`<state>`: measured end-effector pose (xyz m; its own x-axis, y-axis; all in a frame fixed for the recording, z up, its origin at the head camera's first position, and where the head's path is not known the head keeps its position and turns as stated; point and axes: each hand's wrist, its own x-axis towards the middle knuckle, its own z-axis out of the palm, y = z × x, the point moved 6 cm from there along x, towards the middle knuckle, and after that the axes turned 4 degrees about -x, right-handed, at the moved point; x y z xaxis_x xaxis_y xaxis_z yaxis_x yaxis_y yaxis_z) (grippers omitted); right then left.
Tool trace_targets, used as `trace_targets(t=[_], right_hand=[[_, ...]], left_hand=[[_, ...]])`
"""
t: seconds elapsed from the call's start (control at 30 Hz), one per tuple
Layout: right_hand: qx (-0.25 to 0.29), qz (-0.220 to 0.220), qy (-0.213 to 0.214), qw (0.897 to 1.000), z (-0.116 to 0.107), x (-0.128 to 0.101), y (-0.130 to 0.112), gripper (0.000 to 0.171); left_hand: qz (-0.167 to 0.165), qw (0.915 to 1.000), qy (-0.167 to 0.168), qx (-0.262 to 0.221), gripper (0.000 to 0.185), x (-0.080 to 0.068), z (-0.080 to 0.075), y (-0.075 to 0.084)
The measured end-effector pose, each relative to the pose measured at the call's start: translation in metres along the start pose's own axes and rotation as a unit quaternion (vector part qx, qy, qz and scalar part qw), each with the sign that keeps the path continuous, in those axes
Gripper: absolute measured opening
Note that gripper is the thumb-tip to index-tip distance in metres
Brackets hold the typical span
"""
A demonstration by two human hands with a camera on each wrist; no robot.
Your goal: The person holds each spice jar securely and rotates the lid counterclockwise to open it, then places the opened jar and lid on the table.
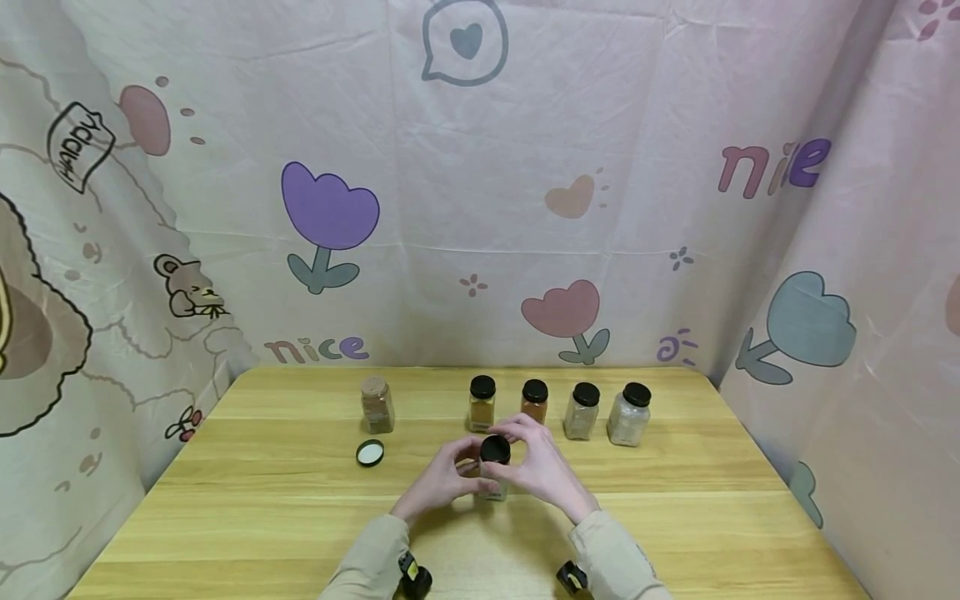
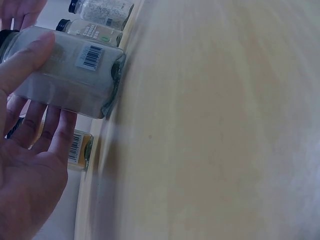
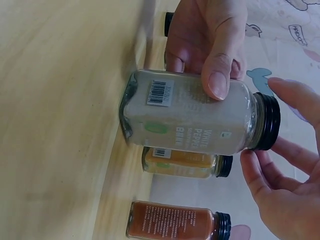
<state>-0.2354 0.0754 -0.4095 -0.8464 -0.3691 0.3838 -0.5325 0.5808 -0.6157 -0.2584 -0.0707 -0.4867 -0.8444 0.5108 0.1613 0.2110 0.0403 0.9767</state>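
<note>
Fingers and thumb of my left hand (image 1: 442, 483) grip the body of a clear jar (image 3: 190, 112) labelled white pepper, full of pale powder. It stands upright close over the table, its barcode (image 2: 90, 57) showing in the left wrist view. A black lid (image 3: 267, 121) sits on its neck. My right hand (image 1: 546, 468) has its fingers spread loosely around that lid. In the right wrist view a gap shows between its upper fingertip and the lid, while a lower fingertip is right at the neck.
Behind my hands stand lidded jars: yellow powder (image 1: 482, 408), reddish powder (image 1: 535, 404) and two pale ones (image 1: 582, 417) (image 1: 628, 421). At the left is a lidless jar of brownish powder (image 1: 377, 410), with a loose black lid (image 1: 370, 453) before it. A printed curtain (image 1: 480, 167) hangs behind the table.
</note>
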Motion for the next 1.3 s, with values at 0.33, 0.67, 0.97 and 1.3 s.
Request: trace_targets(t=[0.33,0.67,0.97,1.3], right_hand=[[-0.013,-0.012,0.026,1.0,-0.0014,0.0017,-0.0025,0.035],[-0.015,-0.031,0.004,0.999,0.0,0.0014,-0.0054,0.033],[-0.007,0.017,0.033,0.999,-0.0003,0.001,0.0001,0.041],[-0.014,-0.024,0.032,0.999,-0.0001,0.0019,-0.0056,0.031]], left_hand=[[0.006,1.0,-0.002,0.001,0.049,0.0012,0.0003,-0.0002],[0.004,1.0,0.001,-0.003,0.052,0.0001,-0.0006,0.0008],[0.003,1.0,0.001,-0.003,0.047,-0.0008,-0.0002,0.0009],[0.009,1.0,0.0,-0.003,0.049,0.0002,0.001,0.0]])
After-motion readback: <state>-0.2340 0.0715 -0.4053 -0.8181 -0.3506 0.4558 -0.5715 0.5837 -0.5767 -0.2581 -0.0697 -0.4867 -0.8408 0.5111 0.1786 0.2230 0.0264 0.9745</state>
